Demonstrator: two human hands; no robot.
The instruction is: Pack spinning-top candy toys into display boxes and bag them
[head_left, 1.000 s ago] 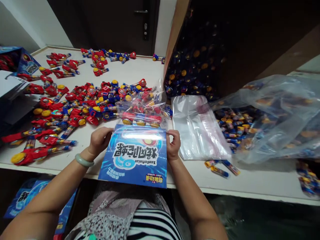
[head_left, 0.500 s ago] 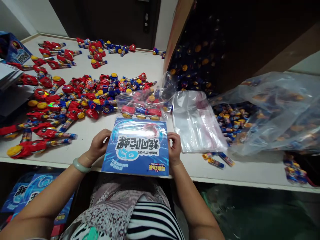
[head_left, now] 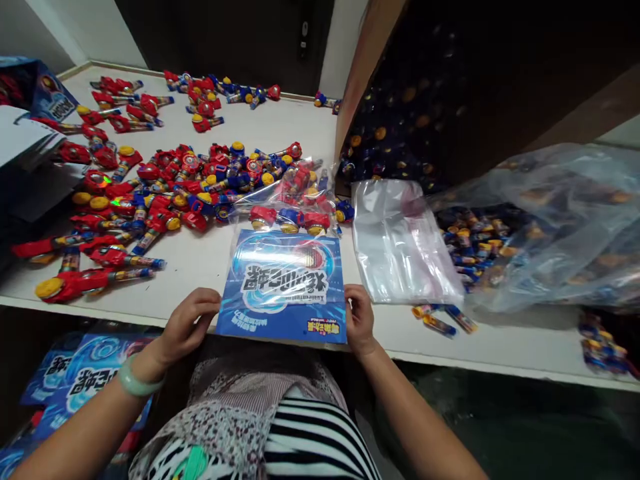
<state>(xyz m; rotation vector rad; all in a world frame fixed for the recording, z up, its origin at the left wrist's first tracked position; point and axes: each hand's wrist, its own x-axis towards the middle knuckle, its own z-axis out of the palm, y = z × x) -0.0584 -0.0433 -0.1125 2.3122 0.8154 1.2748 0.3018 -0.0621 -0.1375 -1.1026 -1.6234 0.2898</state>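
A blue printed box [head_left: 285, 317] lies at the table's front edge, its lettering upside down to me. A clear plastic bag [head_left: 260, 193] covers at least its far part. Several red and blue toys with yellow discs [head_left: 289, 220] show through the film just beyond the box. My left hand [head_left: 193, 321] is closed at the box's left edge, fingertips pinched on what looks like the bag's side. My right hand [head_left: 360, 321] has its fingers curled at the right edge, also apparently on the film. The exact grip of both hands is partly hidden.
Many loose toys [head_left: 170, 180] cover the left of the table. A stack of clear bags [head_left: 400, 253] lies to the right, beside a large bag of small tubes [head_left: 480, 233]. Behind stands a large cardboard box [head_left: 360, 73]. More blue printed packaging [head_left: 85, 380] is below left.
The box appears slightly right in view as the camera shifts. My left hand has slid down along its left edge. The toys under the film now sit more evenly in a row.
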